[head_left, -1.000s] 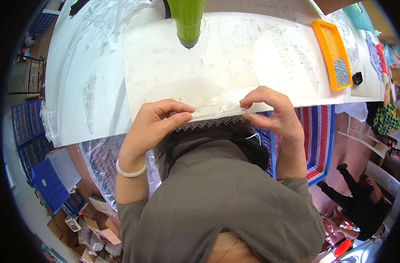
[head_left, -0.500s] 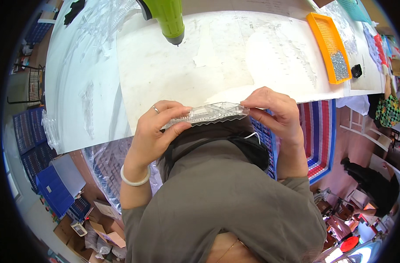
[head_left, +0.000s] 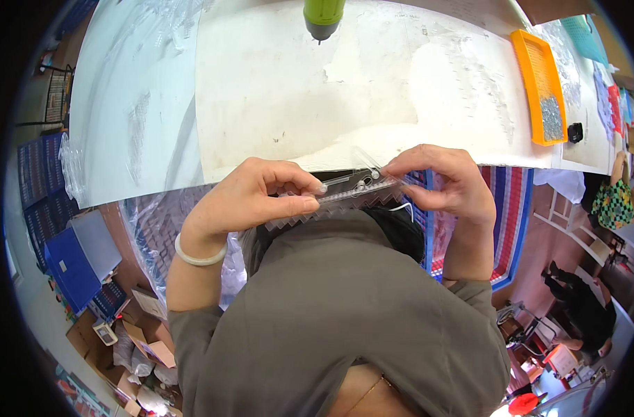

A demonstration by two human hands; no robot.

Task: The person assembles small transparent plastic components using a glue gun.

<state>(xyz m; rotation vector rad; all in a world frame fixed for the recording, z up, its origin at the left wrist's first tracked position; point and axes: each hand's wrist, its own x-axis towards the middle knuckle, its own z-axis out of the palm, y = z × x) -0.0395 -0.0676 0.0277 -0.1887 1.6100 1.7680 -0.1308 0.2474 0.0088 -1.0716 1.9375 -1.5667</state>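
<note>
Crates point(head_left: 67, 267) of blue plastic sit stacked low on the left, with cardboard boxes point(head_left: 140, 333) on the floor below them. Moving in, the left hand point(head_left: 251, 198), a pale bangle point(head_left: 199, 256) on its wrist, is closed on the left end of a clear plastic strip point(head_left: 338, 201) with a zigzag lower edge, thumb under and fingers over. The strip is held level in the air just off the near edge of the white worktable point(head_left: 296, 90), close in front of the person's chest. Above, at the top edge, a green tool point(head_left: 322, 15) hangs over the table. The right hand point(head_left: 445, 184) pinches the strip's right end between thumb and fingertips. Far right, an orange tray point(head_left: 539, 87) holding small metal parts rests on the table.
</note>
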